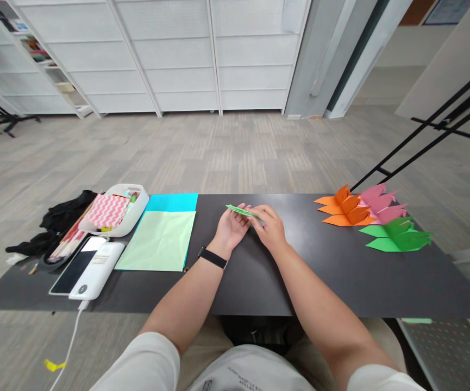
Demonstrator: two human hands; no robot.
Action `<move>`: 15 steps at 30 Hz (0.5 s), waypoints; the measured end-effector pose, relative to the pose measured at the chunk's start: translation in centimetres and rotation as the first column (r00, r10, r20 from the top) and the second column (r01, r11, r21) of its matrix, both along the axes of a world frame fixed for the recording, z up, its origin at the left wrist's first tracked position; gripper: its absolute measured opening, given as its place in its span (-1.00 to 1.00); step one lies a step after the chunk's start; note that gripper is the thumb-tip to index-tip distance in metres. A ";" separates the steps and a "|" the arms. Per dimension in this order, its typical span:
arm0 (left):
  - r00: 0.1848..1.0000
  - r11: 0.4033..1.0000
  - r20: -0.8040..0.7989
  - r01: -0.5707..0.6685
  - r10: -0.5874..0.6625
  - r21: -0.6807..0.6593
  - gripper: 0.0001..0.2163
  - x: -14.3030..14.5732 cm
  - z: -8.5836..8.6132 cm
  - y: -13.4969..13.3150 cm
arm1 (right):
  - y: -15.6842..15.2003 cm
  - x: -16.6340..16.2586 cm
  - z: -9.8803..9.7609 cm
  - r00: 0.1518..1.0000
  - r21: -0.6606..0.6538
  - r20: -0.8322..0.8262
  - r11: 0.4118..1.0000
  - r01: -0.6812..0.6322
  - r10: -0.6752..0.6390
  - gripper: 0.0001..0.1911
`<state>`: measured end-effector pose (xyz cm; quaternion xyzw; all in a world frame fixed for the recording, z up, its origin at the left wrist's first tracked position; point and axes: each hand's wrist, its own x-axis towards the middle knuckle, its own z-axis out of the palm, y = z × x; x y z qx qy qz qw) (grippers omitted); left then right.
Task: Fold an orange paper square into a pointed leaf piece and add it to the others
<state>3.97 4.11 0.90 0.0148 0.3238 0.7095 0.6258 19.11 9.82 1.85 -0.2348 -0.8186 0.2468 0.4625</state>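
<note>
A narrow piece of folded green paper (pixel 238 209) is held above the middle of the dark table, seen almost edge-on. My left hand (pixel 233 225), palm turned up, has its curled fingers at the paper's underside and holds it. From the other side, my right hand (pixel 270 227) pinches the paper's right end between thumb and fingers. Left of my hands lies a stack of light green paper sheets (pixel 159 239) with a blue sheet (pixel 173 202) showing beneath it. To the right stand folded paper pieces in orange (pixel 345 207), pink (pixel 381 202) and green (pixel 400 235), with pointed tips.
On the table's (pixel 320 277) left side are a white basket (pixel 139 209) of supplies, a phone (pixel 74 269), a white power bank (pixel 96 270) with a cable, a dark tray of sticks and a black cloth (pixel 66 212). A black metal stand (pixel 434 122) rises behind the right end.
</note>
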 end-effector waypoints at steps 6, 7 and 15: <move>0.992 1.000 -0.122 0.000 0.002 0.018 -0.73 -0.4 -0.9 0.6 | 0.2 0.0 -0.3 0.997 -0.080 -0.014 0.994 -0.071 0.070 -0.69; 0.988 1.000 -0.152 0.003 0.000 0.025 -0.72 -0.4 -0.9 0.6 | 0.2 0.0 -0.3 0.997 -0.097 -0.008 0.993 -0.073 0.073 -0.65; 0.988 1.000 -0.152 -0.001 0.003 0.011 -0.73 -0.4 -0.5 0.6 | 0.1 0.2 0.1 0.996 -0.143 -0.014 0.986 -0.085 0.084 -0.64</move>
